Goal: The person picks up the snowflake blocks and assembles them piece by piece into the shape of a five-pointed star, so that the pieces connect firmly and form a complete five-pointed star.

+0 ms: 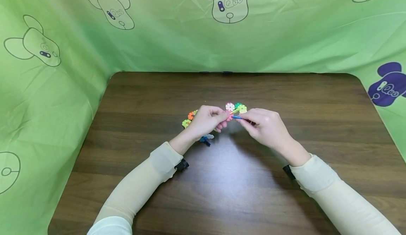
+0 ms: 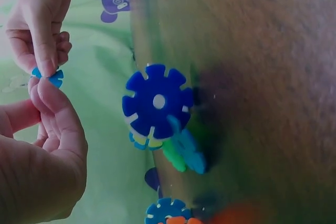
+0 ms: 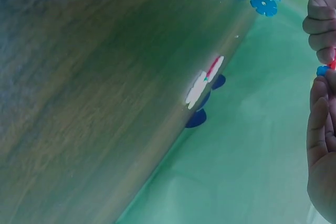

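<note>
Between thumb and fingers, my left hand [image 1: 205, 122] pinches a pink notched plastic disc [image 1: 230, 116]. My right hand [image 1: 269, 127] pinches a blue notched disc [image 1: 236, 117] edge-on, its near edge right at the pink one. Fingertips of both hands almost meet in the left wrist view, with the blue disc partly covered by them. Just beyond the hands are a white-and-pink disc [image 1: 229, 107], a green disc [image 1: 238, 105] and a yellow disc [image 1: 242, 109]. My left hand hides part of the other joined discs behind it.
Left of the left hand lie an orange disc [image 1: 190, 115] and a yellow-green disc [image 1: 186, 123]. Blue discs [image 1: 205, 139] sit below its wrist, one standing upright [image 2: 158, 101]. A green printed cloth [image 1: 177, 48] borders the wooden table [image 1: 222, 192] at its back and sides.
</note>
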Motion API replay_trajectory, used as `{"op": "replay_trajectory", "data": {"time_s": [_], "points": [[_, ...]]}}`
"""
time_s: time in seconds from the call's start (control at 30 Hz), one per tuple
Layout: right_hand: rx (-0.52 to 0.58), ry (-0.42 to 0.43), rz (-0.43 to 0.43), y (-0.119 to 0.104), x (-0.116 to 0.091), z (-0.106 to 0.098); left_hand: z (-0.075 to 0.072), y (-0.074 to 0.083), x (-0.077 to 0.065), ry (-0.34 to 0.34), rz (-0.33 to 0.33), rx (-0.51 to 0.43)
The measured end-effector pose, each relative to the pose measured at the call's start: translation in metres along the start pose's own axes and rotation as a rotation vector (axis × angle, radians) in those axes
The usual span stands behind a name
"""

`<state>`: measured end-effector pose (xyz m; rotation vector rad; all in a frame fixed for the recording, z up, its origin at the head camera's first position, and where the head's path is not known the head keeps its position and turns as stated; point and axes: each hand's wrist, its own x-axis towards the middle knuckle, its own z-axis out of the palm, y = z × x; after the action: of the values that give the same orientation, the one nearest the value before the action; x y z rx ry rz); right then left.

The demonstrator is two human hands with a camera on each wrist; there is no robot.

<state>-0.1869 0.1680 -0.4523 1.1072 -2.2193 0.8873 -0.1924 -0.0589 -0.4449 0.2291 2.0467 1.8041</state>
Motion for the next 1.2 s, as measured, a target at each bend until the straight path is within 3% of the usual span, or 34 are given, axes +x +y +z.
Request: {"op": "replay_trajectory", "data": {"time_s": [0.27,0.4,0.6,0.7,0.8,0.93,1.03,1.2], "points": [[-0.005,0.008,-0.046,-0.005,0.005,0.006,0.002,-0.005,-0.002,0.032,-0.046,-0.067],[-0.013,-0.014,-0.040,-0.008,0.007,0.008,0.000,-0.005,-0.005,0.039,-0.033,-0.068],[0.023,-0.120,-0.033,-0.002,0.013,0.006,-0.013,-0.009,-0.012,0.020,-0.002,-0.051],[-0.014,-0.207,0.066,0.014,0.014,-0.003,-0.024,-0.010,-0.018,0.031,-0.003,-0.047],[-0.084,-0.330,0.259,0.034,0.014,-0.012,-0.035,-0.011,-0.023,0.058,0.003,-0.042],[-0.141,-0.557,0.492,0.053,0.012,-0.012,-0.047,-0.013,-0.029,0.073,-0.010,-0.033],[-0.154,-0.655,0.573,0.059,0.010,-0.006,-0.051,-0.015,-0.032,0.073,-0.019,-0.030],[-0.176,-0.658,0.623,0.063,0.010,0.003,-0.052,-0.016,-0.034,0.071,-0.024,-0.035]]}}
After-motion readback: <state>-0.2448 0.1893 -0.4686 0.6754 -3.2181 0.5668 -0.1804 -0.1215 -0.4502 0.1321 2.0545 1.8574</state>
